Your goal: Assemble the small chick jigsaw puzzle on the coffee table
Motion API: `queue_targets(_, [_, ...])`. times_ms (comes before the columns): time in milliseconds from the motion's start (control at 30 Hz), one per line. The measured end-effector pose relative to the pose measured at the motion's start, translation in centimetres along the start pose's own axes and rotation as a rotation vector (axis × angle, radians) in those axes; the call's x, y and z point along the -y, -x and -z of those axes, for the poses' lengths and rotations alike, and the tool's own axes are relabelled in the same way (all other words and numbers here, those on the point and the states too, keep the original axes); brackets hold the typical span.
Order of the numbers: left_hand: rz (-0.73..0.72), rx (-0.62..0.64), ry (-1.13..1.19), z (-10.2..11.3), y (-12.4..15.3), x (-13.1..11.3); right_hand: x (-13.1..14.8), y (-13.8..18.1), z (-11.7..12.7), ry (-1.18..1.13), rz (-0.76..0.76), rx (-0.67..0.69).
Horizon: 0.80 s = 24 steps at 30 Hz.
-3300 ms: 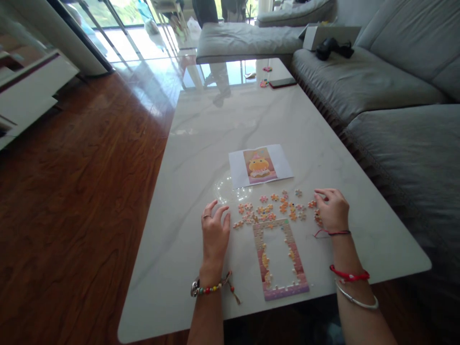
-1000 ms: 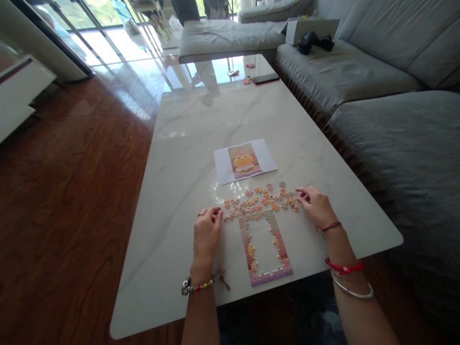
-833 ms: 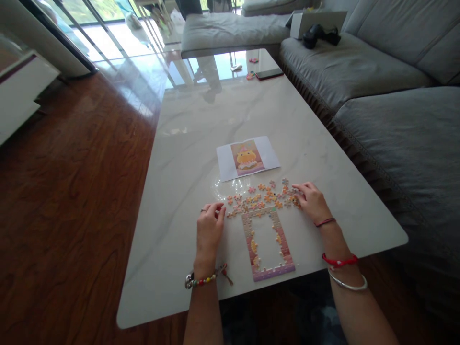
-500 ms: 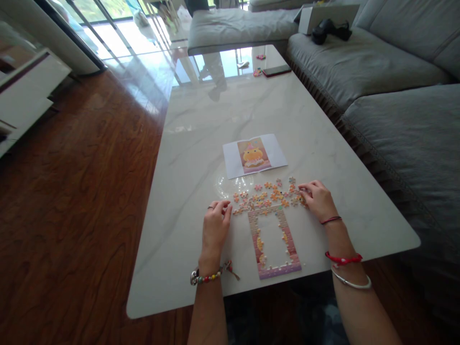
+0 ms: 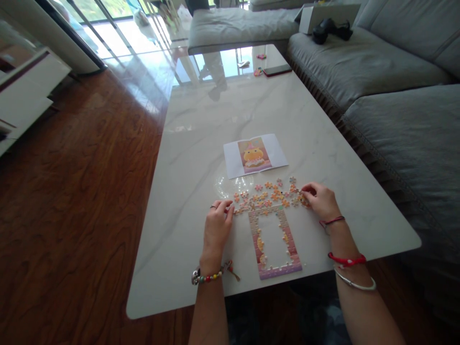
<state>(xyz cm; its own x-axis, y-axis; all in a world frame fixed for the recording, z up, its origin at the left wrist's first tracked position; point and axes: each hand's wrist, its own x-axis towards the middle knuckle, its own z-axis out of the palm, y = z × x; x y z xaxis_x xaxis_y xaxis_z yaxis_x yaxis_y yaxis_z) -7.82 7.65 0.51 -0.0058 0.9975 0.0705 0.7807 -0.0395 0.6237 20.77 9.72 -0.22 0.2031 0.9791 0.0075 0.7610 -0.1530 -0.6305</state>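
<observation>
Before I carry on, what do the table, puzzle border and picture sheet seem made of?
Table: stone or glass, perhaps; polished, with grey veins and window reflections.
Puzzle border: possibly cardboard, finish unclear; flat, printed, interlocking.
Picture sheet: likely paper, matte; thin, edges slightly wavy.

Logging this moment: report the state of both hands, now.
Left hand: curled beside the puzzle pieces; grip cannot be told.
Right hand: at the puzzle pieces; hold cannot be told.

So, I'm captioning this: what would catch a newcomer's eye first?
Likely the hollow rectangular pink-and-purple jigsaw border near the front of the glossy white table. Loose orange-and-pink jigsaw pieces lie just beyond, between the left hand and right hand. Behind lies a white paper sheet showing an orange cartoon figure.
</observation>
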Motion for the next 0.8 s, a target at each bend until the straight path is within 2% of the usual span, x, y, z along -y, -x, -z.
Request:
queue_targets(167, [-0.009, 0.015, 0.003, -0.1, 0.0, 0.0, -0.4, 0.0, 0.3, -0.025, 0.012, -0.005])
queue_targets(367, [-0.011, 0.025, 0.007, -0.3, -0.1, -0.3, -1.0, -0.2, -0.5, 0.05, 0.119, -0.058])
queue_targets(700, [-0.009, 0.015, -0.023, -0.2, -0.4, 0.1, 0.1, -1.3, -1.9, 0.115, 0.154, -0.206])
queue_targets(800, [-0.018, 0.012, -0.024, -0.1, -0.7, 0.4, 0.3, -1.9, -2.5, 0.176, 0.193, -0.158])
